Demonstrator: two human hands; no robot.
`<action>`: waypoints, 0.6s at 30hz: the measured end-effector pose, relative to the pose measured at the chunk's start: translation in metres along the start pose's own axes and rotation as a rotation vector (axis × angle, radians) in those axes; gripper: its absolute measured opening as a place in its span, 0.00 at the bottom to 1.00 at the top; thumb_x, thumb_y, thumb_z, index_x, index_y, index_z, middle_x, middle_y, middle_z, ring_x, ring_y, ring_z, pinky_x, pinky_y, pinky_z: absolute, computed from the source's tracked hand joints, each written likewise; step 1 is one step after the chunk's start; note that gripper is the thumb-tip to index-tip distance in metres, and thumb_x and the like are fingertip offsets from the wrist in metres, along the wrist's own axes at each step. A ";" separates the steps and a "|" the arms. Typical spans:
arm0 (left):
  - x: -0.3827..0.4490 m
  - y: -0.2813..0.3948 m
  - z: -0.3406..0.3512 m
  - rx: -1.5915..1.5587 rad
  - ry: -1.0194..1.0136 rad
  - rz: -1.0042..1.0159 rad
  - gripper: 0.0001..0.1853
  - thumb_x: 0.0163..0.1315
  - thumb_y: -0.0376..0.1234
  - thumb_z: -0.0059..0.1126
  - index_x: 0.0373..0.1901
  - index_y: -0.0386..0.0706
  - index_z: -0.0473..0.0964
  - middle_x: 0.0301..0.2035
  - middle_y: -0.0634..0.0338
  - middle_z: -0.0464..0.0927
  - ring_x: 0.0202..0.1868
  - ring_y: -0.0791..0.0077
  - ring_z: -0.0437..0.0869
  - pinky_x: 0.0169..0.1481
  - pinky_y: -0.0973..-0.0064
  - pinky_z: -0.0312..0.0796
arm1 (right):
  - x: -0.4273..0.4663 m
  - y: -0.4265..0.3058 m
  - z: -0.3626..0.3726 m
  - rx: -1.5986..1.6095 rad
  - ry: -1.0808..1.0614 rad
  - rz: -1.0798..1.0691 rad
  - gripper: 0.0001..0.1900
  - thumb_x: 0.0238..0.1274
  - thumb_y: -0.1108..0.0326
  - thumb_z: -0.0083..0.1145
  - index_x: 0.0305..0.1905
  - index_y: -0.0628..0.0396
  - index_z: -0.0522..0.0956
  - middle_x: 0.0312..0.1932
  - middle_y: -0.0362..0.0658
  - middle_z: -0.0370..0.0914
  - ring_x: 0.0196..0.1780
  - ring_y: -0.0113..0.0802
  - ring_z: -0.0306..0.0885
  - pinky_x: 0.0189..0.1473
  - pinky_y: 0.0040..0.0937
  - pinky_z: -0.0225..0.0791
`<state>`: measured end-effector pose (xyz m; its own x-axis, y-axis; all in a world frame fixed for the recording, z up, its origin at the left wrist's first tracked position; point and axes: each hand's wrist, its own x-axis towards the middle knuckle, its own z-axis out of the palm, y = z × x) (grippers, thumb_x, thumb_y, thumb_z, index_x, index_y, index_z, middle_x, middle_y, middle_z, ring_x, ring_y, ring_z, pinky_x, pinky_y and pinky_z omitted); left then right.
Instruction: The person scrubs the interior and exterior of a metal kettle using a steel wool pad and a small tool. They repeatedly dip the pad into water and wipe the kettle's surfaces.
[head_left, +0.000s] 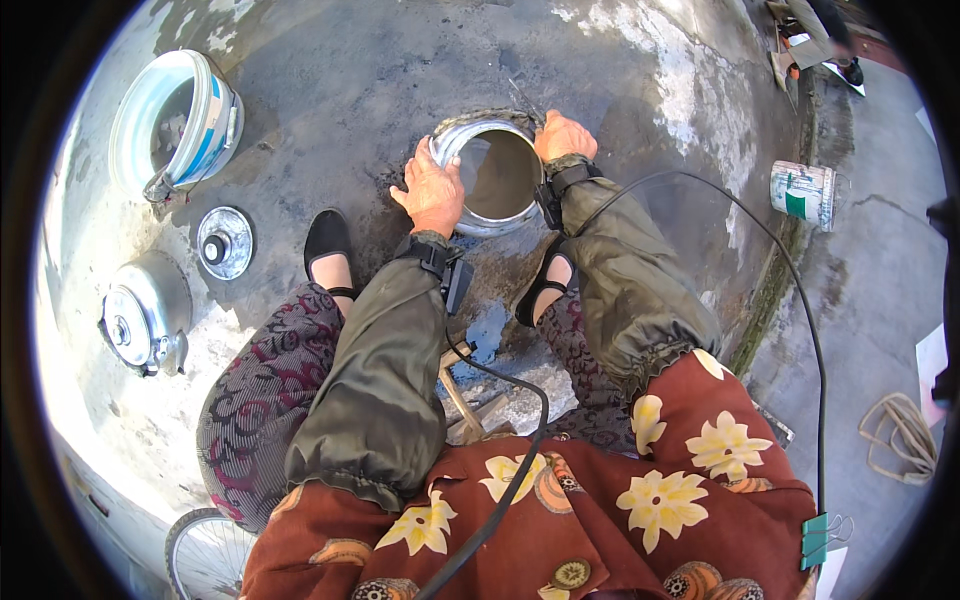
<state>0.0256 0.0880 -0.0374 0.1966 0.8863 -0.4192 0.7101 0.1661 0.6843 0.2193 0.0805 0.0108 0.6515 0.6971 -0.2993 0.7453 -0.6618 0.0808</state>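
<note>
Between my feet and a little beyond them, a round metal pot (489, 225) stands on the wet concrete floor, with murky liquid inside. My left hand (435, 187) rests on the pot's left rim, fingers spread over its edge. At the right rim, my right hand (564, 137) is closed around something mostly hidden; a thin dark pointed piece (525, 97) sticks out past its fingers. Whether that piece is a blade or a wire cannot be told. Behind the pot, a dark, rough material lies along the far rim.
Left are a large plastic bucket (217, 127) with liquid, a metal lid (237, 241) with a black knob and a lidded metal kettle (169, 292). A paint-stained bucket (799, 196) lies right, below another person's legs (806, 52). Black cables run from my wrists.
</note>
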 end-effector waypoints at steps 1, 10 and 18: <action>-0.001 0.001 0.000 0.001 0.004 -0.004 0.31 0.62 0.44 0.50 0.66 0.50 0.54 0.58 0.56 0.66 0.64 0.62 0.62 0.63 0.35 0.43 | -0.002 0.003 0.001 0.012 -0.026 0.041 0.21 0.52 0.49 0.56 0.46 0.51 0.76 0.45 0.50 0.79 0.51 0.50 0.76 0.50 0.45 0.68; 0.001 -0.002 0.004 -0.037 0.001 -0.012 0.32 0.62 0.44 0.51 0.66 0.50 0.53 0.60 0.57 0.65 0.64 0.63 0.64 0.64 0.36 0.43 | 0.004 0.006 -0.016 -0.015 0.025 -0.230 0.22 0.53 0.50 0.55 0.47 0.54 0.74 0.42 0.55 0.78 0.47 0.54 0.76 0.48 0.48 0.68; 0.003 -0.004 0.004 -0.075 0.008 0.014 0.32 0.62 0.43 0.52 0.66 0.49 0.53 0.59 0.55 0.65 0.63 0.61 0.65 0.64 0.36 0.44 | 0.042 0.010 -0.017 -0.191 -0.112 -0.558 0.13 0.51 0.61 0.58 0.40 0.55 0.75 0.37 0.53 0.79 0.44 0.51 0.77 0.44 0.48 0.69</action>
<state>0.0261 0.0877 -0.0438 0.2008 0.8921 -0.4047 0.6544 0.1853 0.7331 0.2567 0.1078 0.0154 0.1430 0.8850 -0.4431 0.9896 -0.1353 0.0490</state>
